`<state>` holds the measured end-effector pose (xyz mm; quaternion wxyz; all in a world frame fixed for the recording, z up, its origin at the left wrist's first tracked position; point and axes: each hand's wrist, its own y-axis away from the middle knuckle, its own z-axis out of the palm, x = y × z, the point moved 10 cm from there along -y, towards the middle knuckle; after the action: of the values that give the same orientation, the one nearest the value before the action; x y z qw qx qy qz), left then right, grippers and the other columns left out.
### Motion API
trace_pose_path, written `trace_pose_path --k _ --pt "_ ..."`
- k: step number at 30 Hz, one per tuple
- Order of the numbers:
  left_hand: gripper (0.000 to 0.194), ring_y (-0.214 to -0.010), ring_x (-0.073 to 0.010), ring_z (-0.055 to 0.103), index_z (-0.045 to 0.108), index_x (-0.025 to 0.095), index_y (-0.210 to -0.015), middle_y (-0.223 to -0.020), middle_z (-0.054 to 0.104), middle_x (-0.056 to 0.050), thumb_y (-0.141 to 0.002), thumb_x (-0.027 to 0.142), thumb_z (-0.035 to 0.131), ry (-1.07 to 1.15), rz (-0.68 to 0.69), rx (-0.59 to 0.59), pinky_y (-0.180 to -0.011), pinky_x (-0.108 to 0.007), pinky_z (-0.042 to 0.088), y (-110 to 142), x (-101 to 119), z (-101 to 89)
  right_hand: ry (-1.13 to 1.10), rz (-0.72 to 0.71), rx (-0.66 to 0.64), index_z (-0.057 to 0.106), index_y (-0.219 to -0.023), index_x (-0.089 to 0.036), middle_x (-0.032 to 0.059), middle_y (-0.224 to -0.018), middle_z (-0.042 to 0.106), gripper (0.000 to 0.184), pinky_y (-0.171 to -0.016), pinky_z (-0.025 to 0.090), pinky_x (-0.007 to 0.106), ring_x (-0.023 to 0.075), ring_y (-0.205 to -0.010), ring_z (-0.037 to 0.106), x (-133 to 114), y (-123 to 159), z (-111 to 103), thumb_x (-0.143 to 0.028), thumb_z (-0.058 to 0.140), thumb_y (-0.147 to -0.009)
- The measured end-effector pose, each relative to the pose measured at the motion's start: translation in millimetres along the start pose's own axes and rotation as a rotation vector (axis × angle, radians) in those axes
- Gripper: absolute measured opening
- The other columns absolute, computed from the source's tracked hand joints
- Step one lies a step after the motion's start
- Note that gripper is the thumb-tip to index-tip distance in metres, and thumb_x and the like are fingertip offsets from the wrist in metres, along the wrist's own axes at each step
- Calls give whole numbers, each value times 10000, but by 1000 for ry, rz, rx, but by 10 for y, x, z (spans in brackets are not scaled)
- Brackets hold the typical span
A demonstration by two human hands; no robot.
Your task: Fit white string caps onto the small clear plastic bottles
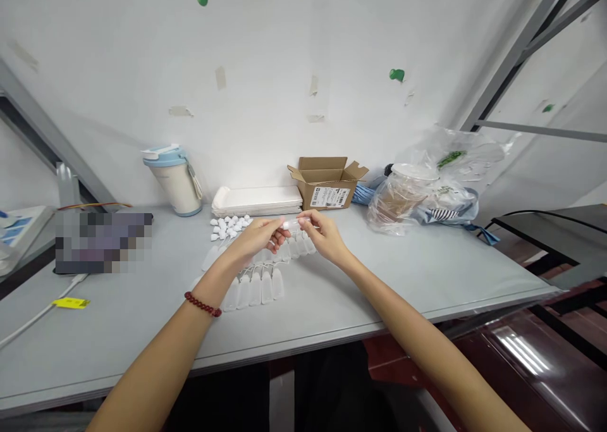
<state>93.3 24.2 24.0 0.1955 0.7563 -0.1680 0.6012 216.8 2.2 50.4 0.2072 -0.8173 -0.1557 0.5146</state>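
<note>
Above the table, my left hand [260,237] and my right hand [325,234] meet with their fingertips closed on one small translucent piece with a white cap-like end [289,225]. My left fingers pinch its white end, and my right fingers grip the clear end. Below lie rows of frosted, tongue-shaped translucent pieces [255,288], with thin white cords at their tops. My left hand and forearm partly cover these rows. Just behind my left hand sits a loose heap of small white caps [222,228].
A stack of white trays [258,199] and an open cardboard box [327,188] stand along the wall. Left are a tumbler [173,182], a blurred dark flat object [102,242] and a white cable [38,318]. A plastic-wrapped cup [398,201] stands right.
</note>
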Motion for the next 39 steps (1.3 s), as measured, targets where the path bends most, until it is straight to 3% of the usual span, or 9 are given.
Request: trace_pose_path --k 4,10,20,26,35,39 --pt "476 -544 -110 469 630 126 -701 -597 503 -2 -786 587 541 24 4 -8 -529 -257 421 1 -20 10 -15 -9 2 602 -884 -158 10 -708 565 272 -571 359 232 126 -645 493 -39 16 -6 -398 477 -862" --pt "416 -529 -106 459 528 159 -554 -552 500 16 -743 519 618 -192 190 20 -545 -250 408 39 194 -4 -29 62 16 573 -829 -179 -30 -608 447 279 -523 302 228 109 -548 389 35 32 -5 -423 446 -879" --pt "258 -686 -154 562 599 165 -746 -734 642 -25 -804 415 569 -505 419 219 -652 -275 445 157 456 -36 -151 118 29 568 -848 -190 -50 -572 361 312 -475 274 218 91 -502 336 148 20 -17 -492 489 -857" --pt "497 -611 -149 560 620 148 -776 -687 606 -40 -896 553 358 -322 278 61 -541 -259 462 35 235 -4 -214 70 57 584 -933 -176 -67 -536 374 342 -479 304 224 85 -468 368 55 2 -89 -500 520 -844" --pt "460 -515 -109 500 578 150 -625 -630 593 -27 -854 526 445 -230 229 68 -524 -249 441 45 232 3 -305 118 -43 577 -884 -165 -68 -516 422 414 -451 312 224 70 -426 379 75 -8 9 -567 549 -792" --pt "438 -540 -130 519 534 167 -528 -510 503 -2 -820 493 498 -159 199 77 -490 -238 402 50 219 1 -350 183 -38 531 -776 -177 -73 -545 353 457 -404 287 217 56 -403 361 141 8 67 -633 536 -761"
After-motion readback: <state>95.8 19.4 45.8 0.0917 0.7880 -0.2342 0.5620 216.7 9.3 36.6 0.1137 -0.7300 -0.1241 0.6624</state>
